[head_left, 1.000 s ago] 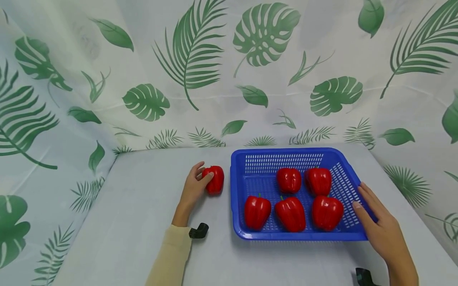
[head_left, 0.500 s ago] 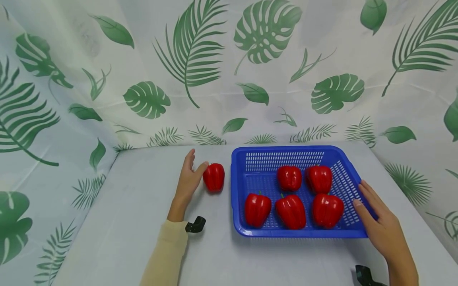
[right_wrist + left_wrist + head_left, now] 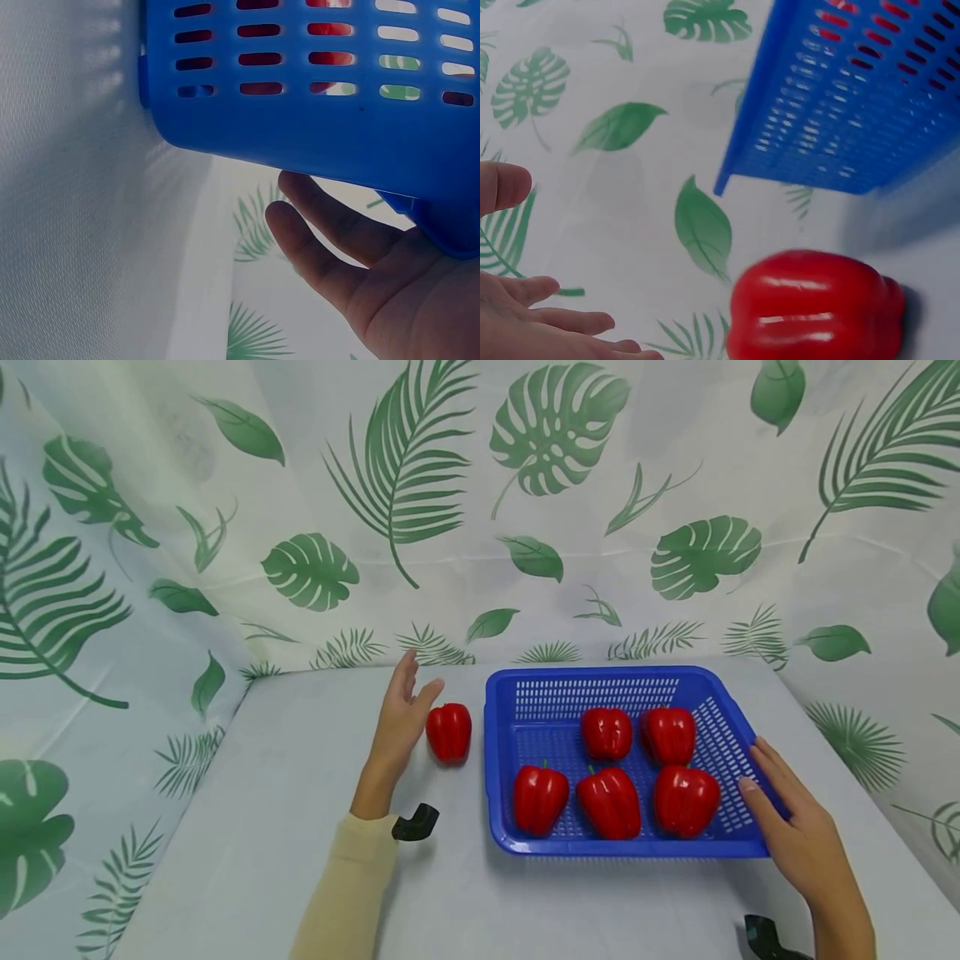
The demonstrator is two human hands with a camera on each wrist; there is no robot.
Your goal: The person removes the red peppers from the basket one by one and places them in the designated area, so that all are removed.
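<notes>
My left hand is held with fingers stretched out, just left of a lone red bell pepper, and holds nothing. In the left wrist view the same bell pepper lies on its side, apart from the fingertips. Several other red bell peppers lie in a blue plastic basket with slotted walls. My right hand holds the basket's right rim, thumb over the inner side and fingers along the outside. In the right wrist view these fingers are against the basket wall.
The white tabletop extends left of the basket and in front of it. Behind and at the sides hangs a white cloth with green leaf prints. A black wrist mount sticks out from the left sleeve.
My left hand has let go of the lone bell pepper and drawn back to the left and up, its fingers spreading. The pepper stays on the table; my right hand stays at the basket.
</notes>
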